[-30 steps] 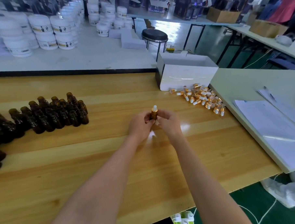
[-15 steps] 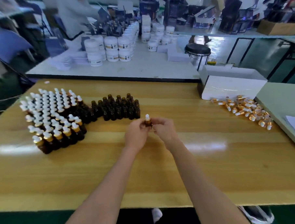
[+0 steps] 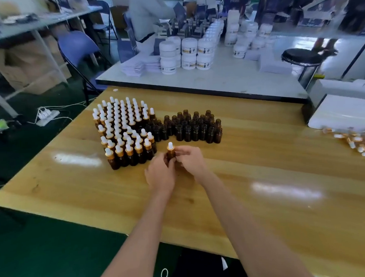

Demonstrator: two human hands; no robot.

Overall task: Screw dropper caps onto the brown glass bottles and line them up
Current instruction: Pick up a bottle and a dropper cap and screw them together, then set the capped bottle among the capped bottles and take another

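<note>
Both hands meet at one brown glass bottle that carries a gold and white dropper cap. My left hand grips the bottle's body from the left, and my right hand holds it from the right. The bottle stands upright over the wooden table. Just left of it are rows of several capped bottles. Behind it stands a cluster of several uncapped brown bottles. A pile of loose dropper caps lies at the far right.
A white box sits at the table's back right corner. Beyond is a white table with stacked white jars and a black stool. A person sits at the far side. A power strip lies on the floor at left.
The view has swung left, bringing the capped rows fully into sight. My hands and the bottle have moved left, close to the front row of capped bottles.
</note>
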